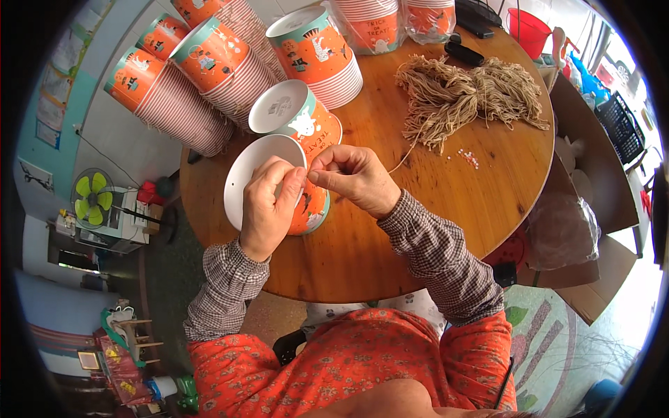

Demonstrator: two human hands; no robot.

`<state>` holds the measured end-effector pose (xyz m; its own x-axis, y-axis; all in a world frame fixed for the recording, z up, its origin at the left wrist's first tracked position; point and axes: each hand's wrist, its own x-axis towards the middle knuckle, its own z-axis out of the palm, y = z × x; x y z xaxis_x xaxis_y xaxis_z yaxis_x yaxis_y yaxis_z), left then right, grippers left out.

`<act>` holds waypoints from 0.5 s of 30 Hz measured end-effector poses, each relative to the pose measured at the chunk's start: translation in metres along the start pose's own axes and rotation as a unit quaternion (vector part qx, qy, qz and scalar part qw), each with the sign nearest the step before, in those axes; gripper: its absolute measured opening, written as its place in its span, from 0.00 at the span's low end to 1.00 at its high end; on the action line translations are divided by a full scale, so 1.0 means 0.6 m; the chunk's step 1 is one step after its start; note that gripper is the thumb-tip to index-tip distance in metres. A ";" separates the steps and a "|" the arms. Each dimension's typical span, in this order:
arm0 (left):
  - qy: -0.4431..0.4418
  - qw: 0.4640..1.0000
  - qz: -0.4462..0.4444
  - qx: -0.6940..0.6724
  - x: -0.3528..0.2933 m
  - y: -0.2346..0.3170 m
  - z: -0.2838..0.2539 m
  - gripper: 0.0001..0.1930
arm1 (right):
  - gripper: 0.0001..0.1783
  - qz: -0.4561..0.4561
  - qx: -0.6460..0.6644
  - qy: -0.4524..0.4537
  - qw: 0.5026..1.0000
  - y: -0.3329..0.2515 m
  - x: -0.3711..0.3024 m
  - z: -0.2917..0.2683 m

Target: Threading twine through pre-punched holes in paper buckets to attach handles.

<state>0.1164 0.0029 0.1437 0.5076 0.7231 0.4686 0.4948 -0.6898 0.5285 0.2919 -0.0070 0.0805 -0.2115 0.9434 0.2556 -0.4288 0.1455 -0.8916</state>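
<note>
An orange paper bucket (306, 212) lies tipped on its side, its white open mouth turned left and a small hole showing inside. My left hand (270, 198) is closed at its rim, the fingers bent in a pinch over the mouth. Close beside it, my right hand (355, 177) pinches thumb against forefinger; what lies between the fingertips is too small to make out. A thin strand of cord (403, 160) runs from the beige cord bundle (474, 97) toward my right wrist. Several tiny pale beads or stoppers (468, 159) are scattered below the bundle.
Another orange bucket (310, 125) lies just behind. Tall nested bucket stacks (185, 104) lean at the far left, with wrapped ones (366, 24) at the back. A black object (464, 53) sits behind the cord. Cardboard boxes (592, 279) stand right of the round wooden table (390, 244).
</note>
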 end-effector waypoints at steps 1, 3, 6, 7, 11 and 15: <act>0.012 1.000 0.015 0.018 0.001 0.003 0.000 0.08 | 0.08 -0.005 -0.004 0.003 1.000 0.000 0.000 0.000; 0.015 0.999 0.030 0.031 0.002 0.004 0.000 0.07 | 0.09 -0.011 -0.007 0.007 1.000 0.000 0.000 0.001; 0.026 0.996 0.065 0.056 0.003 0.001 0.002 0.05 | 0.09 -0.003 -0.016 0.012 1.000 -0.001 -0.001 0.003; 0.035 0.993 0.085 0.069 0.003 0.000 0.003 0.05 | 0.09 -0.002 -0.018 0.018 1.000 -0.001 0.000 0.004; 0.035 0.993 0.088 0.071 0.003 -0.001 0.004 0.05 | 0.10 -0.009 0.001 0.025 1.000 0.003 0.001 0.005; 0.034 0.995 0.074 0.064 0.002 0.001 0.007 0.06 | 0.08 0.011 0.012 0.023 1.000 0.007 0.002 0.001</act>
<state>0.1202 0.0031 0.1419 0.5357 0.6104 0.5834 0.5060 -0.7852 0.3569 0.2890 -0.0057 0.0771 -0.1803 0.9592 0.2177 -0.4448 0.1178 -0.8878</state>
